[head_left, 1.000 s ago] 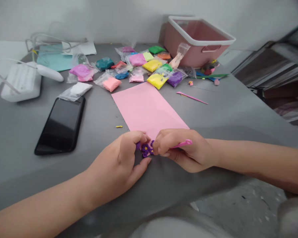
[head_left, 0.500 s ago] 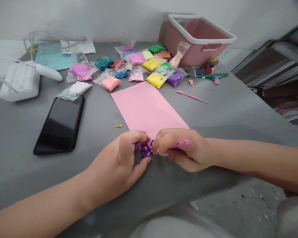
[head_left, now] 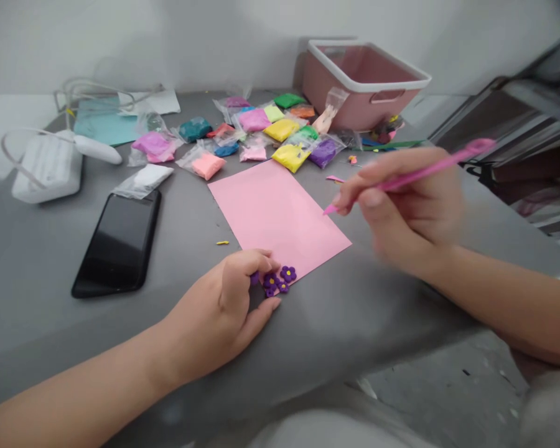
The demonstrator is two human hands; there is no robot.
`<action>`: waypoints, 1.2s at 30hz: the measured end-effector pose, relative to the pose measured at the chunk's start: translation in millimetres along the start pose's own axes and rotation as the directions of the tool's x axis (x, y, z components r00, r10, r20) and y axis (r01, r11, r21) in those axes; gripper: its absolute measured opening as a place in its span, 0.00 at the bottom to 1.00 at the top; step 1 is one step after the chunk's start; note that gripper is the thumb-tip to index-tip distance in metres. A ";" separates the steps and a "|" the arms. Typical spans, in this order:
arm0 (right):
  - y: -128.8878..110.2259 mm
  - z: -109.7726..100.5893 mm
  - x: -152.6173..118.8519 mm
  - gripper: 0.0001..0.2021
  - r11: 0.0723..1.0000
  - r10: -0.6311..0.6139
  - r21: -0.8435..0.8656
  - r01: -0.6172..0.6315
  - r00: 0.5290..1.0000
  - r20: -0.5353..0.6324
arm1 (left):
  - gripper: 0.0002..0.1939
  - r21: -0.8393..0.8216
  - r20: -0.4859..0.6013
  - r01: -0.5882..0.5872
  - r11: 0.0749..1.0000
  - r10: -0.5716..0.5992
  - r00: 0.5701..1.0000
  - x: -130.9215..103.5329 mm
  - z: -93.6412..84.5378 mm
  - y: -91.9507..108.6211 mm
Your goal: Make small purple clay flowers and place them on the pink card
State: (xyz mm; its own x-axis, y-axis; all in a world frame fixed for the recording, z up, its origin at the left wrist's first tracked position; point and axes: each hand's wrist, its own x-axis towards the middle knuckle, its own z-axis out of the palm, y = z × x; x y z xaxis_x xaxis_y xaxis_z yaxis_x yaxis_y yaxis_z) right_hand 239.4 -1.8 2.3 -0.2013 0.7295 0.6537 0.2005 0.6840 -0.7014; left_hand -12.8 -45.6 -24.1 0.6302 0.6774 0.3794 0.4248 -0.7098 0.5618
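Observation:
My right hand [head_left: 408, 208] is raised over the right side of the pink paper, pinching a pink modelling tool [head_left: 429, 171] with its pointed tip toward the sheet. Several purple clay flowers [head_left: 288, 273] with yellow centres sit at the near corner of the pink paper [head_left: 280, 211]. Beside them rests my left hand [head_left: 240, 295], its fingers curled around a purple clay lump [head_left: 254, 279] that shows only in part. The left thumb lies below the flowers, apart from the fingertips, which partly cover the corner.
A black phone [head_left: 119, 242] lies at left, near a white power strip [head_left: 51, 165]. Bagged coloured clay [head_left: 282, 129] is spread along the back, beside a pink basket [head_left: 354, 106]. A small yellow clay bit [head_left: 222, 242] is left of the paper.
My right hand has lifted off the flowers and moved up and right, still with the pink tool. The flower it covered now shows. My left hand stays in place.

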 end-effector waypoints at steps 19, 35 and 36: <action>9.4 -39.9 26.3 0.11 0.709 0.262 -0.687 0.161 0.844 0.468 | 0.28 -0.069 -0.006 -0.163 0.984 0.163 0.987 3.8 -13.9 -3.1; 19.1 -17.2 17.9 0.12 0.975 0.125 -0.210 0.076 0.593 0.795 | 0.26 -0.151 -0.030 -0.091 0.984 0.087 0.996 2.1 -13.6 -17.5; 18.6 -17.3 18.2 0.12 0.975 0.126 -0.210 0.075 0.593 0.796 | 0.26 -0.145 -0.036 -0.095 0.985 0.090 0.995 1.7 -13.2 -17.3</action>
State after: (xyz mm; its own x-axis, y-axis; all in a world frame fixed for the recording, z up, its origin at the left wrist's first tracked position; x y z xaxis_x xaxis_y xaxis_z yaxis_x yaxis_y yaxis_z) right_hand 256.1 24.4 6.1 -0.8568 0.5104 0.0734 0.3816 0.7234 -0.5753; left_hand -27.7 -29.6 -23.5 0.6421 0.6170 0.4549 0.2644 -0.7353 0.6241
